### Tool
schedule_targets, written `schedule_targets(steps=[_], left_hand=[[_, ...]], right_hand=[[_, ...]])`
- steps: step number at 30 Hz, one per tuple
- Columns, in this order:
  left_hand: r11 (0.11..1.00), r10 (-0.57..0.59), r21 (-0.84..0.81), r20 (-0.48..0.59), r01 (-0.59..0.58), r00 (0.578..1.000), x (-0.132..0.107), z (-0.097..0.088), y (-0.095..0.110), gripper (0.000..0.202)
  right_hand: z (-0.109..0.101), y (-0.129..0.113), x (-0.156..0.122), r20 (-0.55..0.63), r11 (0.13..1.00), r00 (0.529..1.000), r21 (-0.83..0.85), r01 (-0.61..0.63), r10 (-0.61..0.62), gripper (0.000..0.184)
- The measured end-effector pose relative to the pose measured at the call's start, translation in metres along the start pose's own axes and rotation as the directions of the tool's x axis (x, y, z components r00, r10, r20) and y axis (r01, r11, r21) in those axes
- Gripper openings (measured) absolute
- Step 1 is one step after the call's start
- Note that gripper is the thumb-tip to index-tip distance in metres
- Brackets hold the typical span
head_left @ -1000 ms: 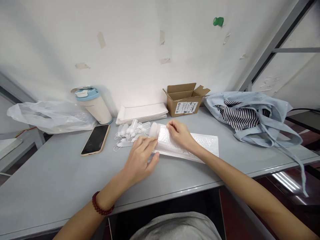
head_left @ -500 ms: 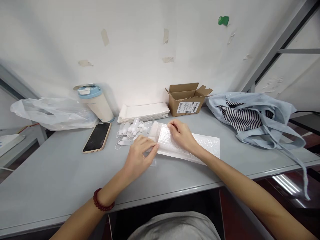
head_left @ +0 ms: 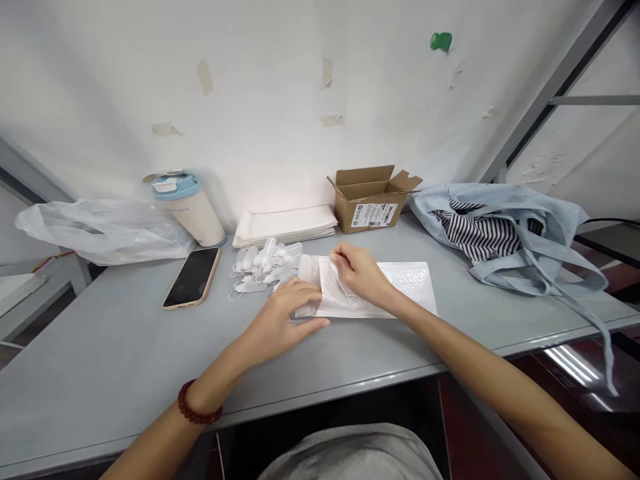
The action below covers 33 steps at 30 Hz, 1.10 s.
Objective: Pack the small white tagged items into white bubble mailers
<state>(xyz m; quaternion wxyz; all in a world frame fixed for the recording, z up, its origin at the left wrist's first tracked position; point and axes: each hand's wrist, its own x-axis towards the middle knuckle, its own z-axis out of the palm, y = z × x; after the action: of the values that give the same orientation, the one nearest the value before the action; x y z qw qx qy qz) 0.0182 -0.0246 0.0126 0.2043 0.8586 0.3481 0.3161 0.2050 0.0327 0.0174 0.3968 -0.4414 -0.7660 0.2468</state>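
Note:
A white bubble mailer (head_left: 400,288) lies flat on the grey table (head_left: 125,360), its left end raised. My right hand (head_left: 361,271) pinches the mailer's open left end. My left hand (head_left: 286,315) has its fingers curled against that same end from the near side. A small white plastic bottle (head_left: 308,268) sticks out of the mailer's mouth between the two hands. Just behind lies a heap of several small clear bottles (head_left: 265,264).
A phone (head_left: 193,277) lies face up at the left, beside a cream tumbler with a blue lid (head_left: 187,208) and a clear plastic bag (head_left: 100,230). A stack of white mailers (head_left: 285,225) and an open cardboard box (head_left: 370,199) stand by the wall. A blue cloth bag (head_left: 505,235) sits at the right.
The mailer's left end has been pulled nearer and folded up round the bottle. My left hand has slid a little nearer and to the right along it; my right hand stays at the opening.

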Motion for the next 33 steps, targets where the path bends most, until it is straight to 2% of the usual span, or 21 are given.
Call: schedule_targets(steps=[6, 12, 14, 17, 21, 24, 28, 33], left_hand=[[1.000, 0.021, 0.000, -0.060, -0.021, 0.998, 0.000, 0.004, 0.001, 0.014], [0.997, 0.062, 0.030, 0.178, -0.068, 0.982, 0.000, -0.001, 0.001, 0.009], [0.990, 0.075, 0.106, 0.171, -0.094, 0.982, -0.001, 0.002, -0.002, 0.014], [0.969, 0.092, 0.222, 0.102, -0.112, 0.991, -0.003, 0.008, -0.005, 0.021], [0.978, 0.095, 0.186, 0.028, -0.099, 0.995, -0.004, 0.007, -0.004, 0.014], [0.986, 0.093, 0.135, 0.071, -0.102, 0.993, -0.003, 0.003, 0.000, 0.010], [0.965, 0.060, 0.238, 0.204, -0.109, 0.977, -0.004, 0.003, 0.001, 0.013], [0.903, 0.094, 0.395, 0.197, -0.167, 0.976, -0.007, 0.009, -0.002, 0.016]], right_hand=[[-0.002, -0.001, 0.001, 0.041, 1.000, 0.999, 0.007, -0.004, 0.004, 0.016], [0.001, -0.004, -0.001, 0.128, 1.000, 0.992, -0.021, 0.012, -0.009, 0.017], [0.003, -0.004, -0.002, 0.146, 0.999, 0.989, -0.040, 0.017, -0.011, 0.017], [0.003, -0.001, -0.001, 0.158, 0.998, 0.987, -0.059, 0.018, -0.009, 0.017], [0.003, 0.002, 0.001, 0.159, 0.999, 0.987, -0.054, 0.003, 0.006, 0.017], [0.003, 0.003, 0.001, 0.166, 1.000, 0.986, -0.022, -0.007, 0.011, 0.018], [0.003, 0.003, 0.001, 0.177, 1.000, 0.984, -0.004, -0.020, 0.021, 0.019], [0.000, 0.003, 0.001, 0.178, 1.000, 0.984, 0.002, -0.013, 0.013, 0.019]])
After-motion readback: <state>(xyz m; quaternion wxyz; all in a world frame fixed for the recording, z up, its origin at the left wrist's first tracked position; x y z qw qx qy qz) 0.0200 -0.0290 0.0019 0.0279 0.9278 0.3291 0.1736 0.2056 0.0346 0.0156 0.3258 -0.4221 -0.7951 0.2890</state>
